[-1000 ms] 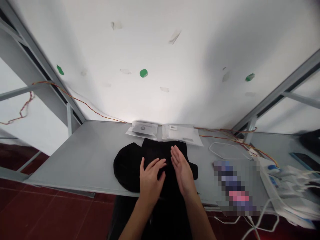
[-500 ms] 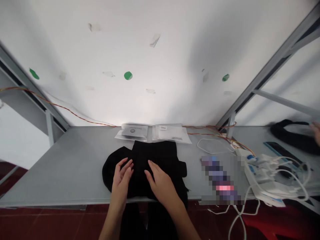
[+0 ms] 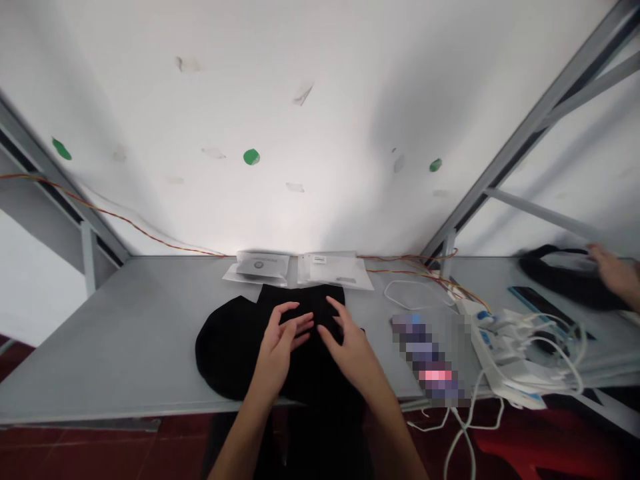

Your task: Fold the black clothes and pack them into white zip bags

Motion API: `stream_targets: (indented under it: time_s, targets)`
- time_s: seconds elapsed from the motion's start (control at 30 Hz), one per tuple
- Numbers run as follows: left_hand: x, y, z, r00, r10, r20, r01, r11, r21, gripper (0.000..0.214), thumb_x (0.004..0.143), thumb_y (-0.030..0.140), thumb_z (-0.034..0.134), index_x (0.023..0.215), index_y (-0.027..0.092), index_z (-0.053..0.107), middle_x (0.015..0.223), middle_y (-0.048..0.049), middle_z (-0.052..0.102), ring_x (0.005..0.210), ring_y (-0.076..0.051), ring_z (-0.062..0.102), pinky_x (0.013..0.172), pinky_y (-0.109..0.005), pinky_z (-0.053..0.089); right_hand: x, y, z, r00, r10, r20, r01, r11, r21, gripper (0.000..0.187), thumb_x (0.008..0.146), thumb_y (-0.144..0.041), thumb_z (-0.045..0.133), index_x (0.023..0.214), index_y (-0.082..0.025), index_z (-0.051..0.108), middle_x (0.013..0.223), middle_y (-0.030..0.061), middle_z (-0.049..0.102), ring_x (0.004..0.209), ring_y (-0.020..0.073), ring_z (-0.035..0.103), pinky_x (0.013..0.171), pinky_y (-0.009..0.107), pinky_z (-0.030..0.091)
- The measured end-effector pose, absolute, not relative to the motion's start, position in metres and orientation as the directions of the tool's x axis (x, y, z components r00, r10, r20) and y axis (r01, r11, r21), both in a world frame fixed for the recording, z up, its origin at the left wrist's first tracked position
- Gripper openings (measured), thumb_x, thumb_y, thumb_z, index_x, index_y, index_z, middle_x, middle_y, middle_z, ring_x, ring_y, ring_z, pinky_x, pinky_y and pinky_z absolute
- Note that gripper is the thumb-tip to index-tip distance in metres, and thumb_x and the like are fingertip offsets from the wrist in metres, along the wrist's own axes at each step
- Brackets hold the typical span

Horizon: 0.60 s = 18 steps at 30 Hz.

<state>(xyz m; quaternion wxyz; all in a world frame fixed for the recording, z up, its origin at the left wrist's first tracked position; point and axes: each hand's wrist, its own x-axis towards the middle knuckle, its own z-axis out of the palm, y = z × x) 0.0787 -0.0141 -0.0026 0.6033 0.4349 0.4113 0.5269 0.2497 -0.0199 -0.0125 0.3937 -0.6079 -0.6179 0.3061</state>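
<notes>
A black cloth item (image 3: 225,350) lies bunched near the front edge of the grey table (image 3: 125,340). Its exact kind does not show; a rounded part spreads to the left and a squarer part reaches toward the back. My left hand (image 3: 283,333) is over the middle of the cloth, fingers apart and pointing right. Over its right side is my right hand (image 3: 347,343), thumb and fingers spread. Both hands appear to hold nothing; whether the fingertips touch the cloth I cannot tell.
Two flat plastic packets (image 3: 263,267) lie against the white wall. To the right are a phone with a blurred screen (image 3: 427,360), a white power strip (image 3: 500,360) with tangled cables, and another phone (image 3: 550,310). Another person's hand (image 3: 613,270) touches a black item (image 3: 560,277) at far right.
Both my hands have shifted right across the cloth, the left one more. The view has turned slightly right. At far right, the other person's hand has come further into view.
</notes>
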Motion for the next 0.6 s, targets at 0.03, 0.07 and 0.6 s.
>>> stream_targets:
  time_s: [0.03,0.07,0.6]
  targets:
    - [0.084,-0.012,-0.006,0.103,0.994,0.022,-0.182,-0.003,0.983,0.039,0.096,0.047,0.058,0.126,0.022,0.057,0.124,-0.0154,0.073,0.118,-0.029,0.070,0.102,-0.049,0.054,0.263,-0.020,-0.019,0.085,0.987,0.134,0.537,0.068,-0.841,0.061,0.096,-0.039,0.054,0.154,-0.027,0.042,0.135,0.0100,0.069,0.125,0.0272,0.066,0.104,0.046,0.054]
    - [0.088,-0.011,-0.011,0.094,0.991,0.091,-0.050,-0.086,0.995,0.034,0.098,0.044,0.054,0.125,0.022,0.060,0.127,-0.0145,0.072,0.121,-0.029,0.068,0.105,-0.049,0.053,0.276,-0.020,-0.025,0.127,0.979,0.160,0.585,0.057,-0.809,0.059,0.095,-0.035,0.052,0.153,-0.026,0.045,0.133,0.0106,0.069,0.124,0.0276,0.066,0.103,0.047,0.054]
    - [0.068,0.033,-0.042,0.233,0.938,0.255,0.609,-0.345,0.714,0.029,0.097,0.026,0.052,0.115,0.025,0.075,0.121,-0.0091,0.075,0.118,-0.028,0.067,0.110,-0.047,0.046,0.325,0.018,-0.067,-0.047,0.968,0.245,0.641,0.218,-0.736,0.047,0.097,-0.031,0.048,0.142,-0.027,0.060,0.150,0.0087,0.057,0.140,0.0246,0.052,0.119,0.049,0.040]
